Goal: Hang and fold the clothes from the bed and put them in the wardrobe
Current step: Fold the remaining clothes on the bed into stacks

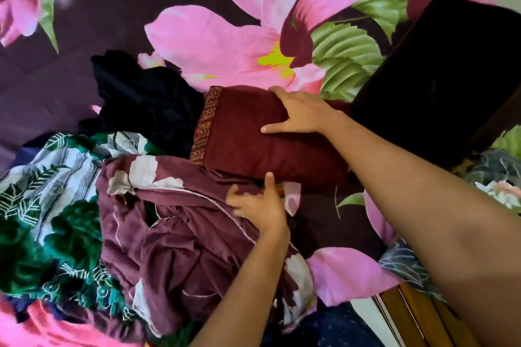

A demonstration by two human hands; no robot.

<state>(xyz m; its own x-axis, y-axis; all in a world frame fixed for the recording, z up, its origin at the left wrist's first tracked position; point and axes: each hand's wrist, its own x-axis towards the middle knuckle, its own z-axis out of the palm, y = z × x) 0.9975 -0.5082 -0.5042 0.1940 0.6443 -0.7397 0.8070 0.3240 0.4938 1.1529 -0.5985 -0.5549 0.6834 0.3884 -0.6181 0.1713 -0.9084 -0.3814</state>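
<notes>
The right forearm (423, 205) led to the right hand (298, 114), fingers flat and apart atop the folded maroon garment (253, 146) on the bed (84, 22). The left hand (259, 205) touched its near edge; fingers blurred, grip undetermined. Uneven lifting would likely spill the fold or drag the purple floral garment (174, 234).

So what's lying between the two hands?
Head view: a folded maroon garment; the right hand rests on top, the left hand touches its near edge.
</notes>
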